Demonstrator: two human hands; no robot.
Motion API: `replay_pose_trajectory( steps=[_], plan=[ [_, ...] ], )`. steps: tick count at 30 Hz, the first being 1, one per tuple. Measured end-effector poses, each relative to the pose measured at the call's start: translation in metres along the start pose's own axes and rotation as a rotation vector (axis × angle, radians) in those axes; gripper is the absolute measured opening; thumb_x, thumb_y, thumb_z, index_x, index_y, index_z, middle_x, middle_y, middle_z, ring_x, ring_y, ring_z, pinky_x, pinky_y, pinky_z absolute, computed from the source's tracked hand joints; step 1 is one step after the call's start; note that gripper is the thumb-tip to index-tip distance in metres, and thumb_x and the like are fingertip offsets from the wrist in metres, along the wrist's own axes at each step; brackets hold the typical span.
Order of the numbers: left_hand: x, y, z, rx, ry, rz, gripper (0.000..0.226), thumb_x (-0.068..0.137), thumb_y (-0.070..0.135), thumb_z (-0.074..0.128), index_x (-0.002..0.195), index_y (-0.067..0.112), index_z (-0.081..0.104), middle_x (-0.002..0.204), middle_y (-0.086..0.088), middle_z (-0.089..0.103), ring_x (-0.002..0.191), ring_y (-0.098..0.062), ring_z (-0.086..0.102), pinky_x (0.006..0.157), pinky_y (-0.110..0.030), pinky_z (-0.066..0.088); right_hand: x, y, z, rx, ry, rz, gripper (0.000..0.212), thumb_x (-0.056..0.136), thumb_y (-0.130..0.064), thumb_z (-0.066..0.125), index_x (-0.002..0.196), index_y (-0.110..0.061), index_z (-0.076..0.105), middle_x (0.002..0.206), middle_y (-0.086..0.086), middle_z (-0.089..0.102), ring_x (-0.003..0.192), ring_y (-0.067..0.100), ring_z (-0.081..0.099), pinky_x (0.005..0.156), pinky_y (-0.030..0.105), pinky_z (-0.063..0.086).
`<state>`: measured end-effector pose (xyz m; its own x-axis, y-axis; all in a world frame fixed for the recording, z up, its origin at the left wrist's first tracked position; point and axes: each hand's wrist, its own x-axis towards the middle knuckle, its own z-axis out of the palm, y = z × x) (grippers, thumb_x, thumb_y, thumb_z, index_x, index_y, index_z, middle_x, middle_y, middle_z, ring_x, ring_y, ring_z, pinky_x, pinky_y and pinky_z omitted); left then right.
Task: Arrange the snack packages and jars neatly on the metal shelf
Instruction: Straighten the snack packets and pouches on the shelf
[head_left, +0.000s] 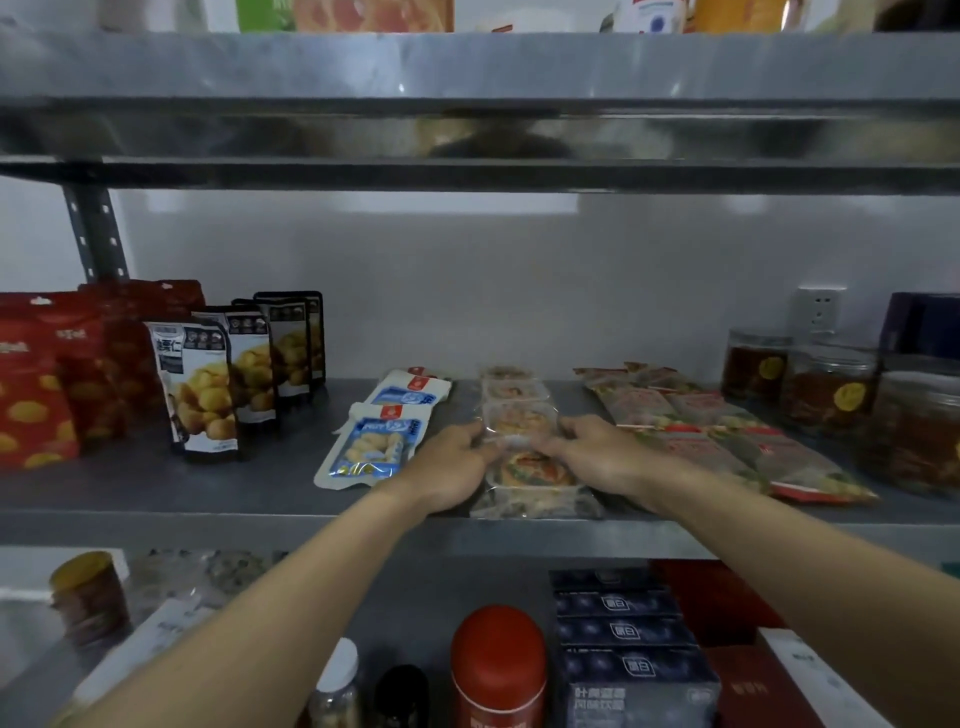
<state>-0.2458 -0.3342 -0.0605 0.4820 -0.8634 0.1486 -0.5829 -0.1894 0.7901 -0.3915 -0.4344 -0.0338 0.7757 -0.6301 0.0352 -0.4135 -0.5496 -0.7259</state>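
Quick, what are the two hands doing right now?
Left hand: closed on the left side of a clear snack tray.
Right hand: closed on the same tray's right side.

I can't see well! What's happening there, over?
Both hands gripping one clear snack tray mid-shelf. Tray row half straightened. Nothing blocking.

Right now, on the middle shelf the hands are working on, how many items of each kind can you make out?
Red pouches: 3
Black-and-white pouches: 4
Blue-and-white packets: 2
Clear trays in a row, between left hand and right hand: 5
Long packets: about 6
Jars: 3
Total: about 23
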Motion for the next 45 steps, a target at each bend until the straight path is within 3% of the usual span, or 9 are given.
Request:
replay_pose_trajectory(
  steps=[7,14,16,19,21,24,28,34,45],
  plan=[
    [0.001,0.0,-0.005,0.095,-0.014,0.051,0.038,0.1,0.039,0.044,0.135,0.027,0.051,0.132,0.009,0.058,0.125,-0.014,0.05,0.105,-0.028,0.036,0.008,-0.002,-0.004,-0.087,0.058,0.0,0.048,0.095,-0.045,0.054,0.128,-0.01,0.055,0.106,-0.012,0.057,0.096,0.009,0.054,0.088,0.025,0.041],
    [-0.006,-0.009,-0.059,0.268,0.273,0.095,0.044,0.097,0.034,0.051,0.139,0.024,0.048,0.143,0.003,0.049,0.129,-0.017,0.045,0.097,-0.022,0.032,0.033,-0.044,0.007,-0.267,0.144,-0.192,0.06,0.094,-0.043,0.056,0.144,-0.013,0.042,0.149,0.003,0.044,0.136,0.022,0.041,0.107,0.027,0.031],
    [-0.008,-0.021,-0.079,0.231,0.339,0.05,0.043,0.096,0.029,0.053,0.138,0.021,0.048,0.141,0.001,0.05,0.126,-0.018,0.048,0.097,-0.022,0.034,0.04,-0.061,0.018,-0.196,0.108,-0.189,0.056,0.094,-0.04,0.057,0.141,-0.012,0.046,0.143,0.002,0.05,0.128,0.02,0.048,0.103,0.027,0.035],
    [-0.007,-0.046,-0.101,0.053,0.368,-0.074,0.043,0.095,0.033,0.054,0.136,0.025,0.047,0.134,0.01,0.049,0.12,-0.013,0.05,0.098,-0.027,0.039,0.049,-0.085,0.043,-0.009,0.085,-0.1,0.028,0.093,-0.032,0.061,0.115,-0.014,0.064,0.103,0.001,0.066,0.082,0.012,0.056,0.07,0.021,0.043],
    [-0.002,-0.063,-0.113,-0.043,0.344,-0.101,0.048,0.09,0.036,0.056,0.135,0.023,0.047,0.138,0.005,0.053,0.121,-0.016,0.051,0.105,-0.037,0.041,0.059,-0.098,0.066,0.171,0.052,-0.038,0.016,0.092,-0.018,0.062,0.106,-0.012,0.067,0.101,0.004,0.07,0.074,0.01,0.059,0.06,0.016,0.044],
    [0.005,-0.077,-0.121,-0.139,0.282,-0.154,0.064,0.09,0.037,0.057,0.147,0.019,0.034,0.15,-0.002,0.041,0.134,-0.02,0.041,0.112,-0.035,0.03,0.08,-0.103,0.096,0.378,0.063,0.065,0.021,0.09,-0.005,0.062,0.11,-0.001,0.065,0.11,0.013,0.071,0.093,0.024,0.068,0.084,0.033,0.056],
    [0.008,-0.092,-0.119,-0.165,0.178,-0.128,0.056,0.096,0.029,0.053,0.147,0.018,0.032,0.147,-0.001,0.043,0.13,-0.017,0.043,0.095,-0.022,0.03,0.092,-0.103,0.119,0.518,0.171,0.203,0.015,0.091,-0.001,0.058,0.104,-0.003,0.064,0.089,0.011,0.071,0.077,0.024,0.069,0.07,0.035,0.058],
    [0.003,-0.097,-0.12,-0.183,0.203,-0.008,0.033,0.097,0.021,0.052,0.129,0.018,0.05,0.11,0.011,0.053,0.099,-0.003,0.047,0.083,-0.019,0.032,0.098,-0.103,0.134,0.514,0.239,0.275,0.019,0.089,-0.004,0.058,0.106,-0.004,0.065,0.095,0.017,0.073,0.084,0.032,0.072,0.077,0.048,0.059],
    [0.002,-0.097,-0.121,-0.128,0.162,0.003,0.039,0.095,0.021,0.053,0.133,0.022,0.049,0.127,0.005,0.059,0.102,-0.008,0.057,0.085,-0.023,0.041,0.101,-0.104,0.137,0.525,0.265,0.256,0.012,0.089,-0.002,0.058,0.099,-0.006,0.063,0.097,0.015,0.071,0.089,0.03,0.07,0.083,0.047,0.058]
  ],
)
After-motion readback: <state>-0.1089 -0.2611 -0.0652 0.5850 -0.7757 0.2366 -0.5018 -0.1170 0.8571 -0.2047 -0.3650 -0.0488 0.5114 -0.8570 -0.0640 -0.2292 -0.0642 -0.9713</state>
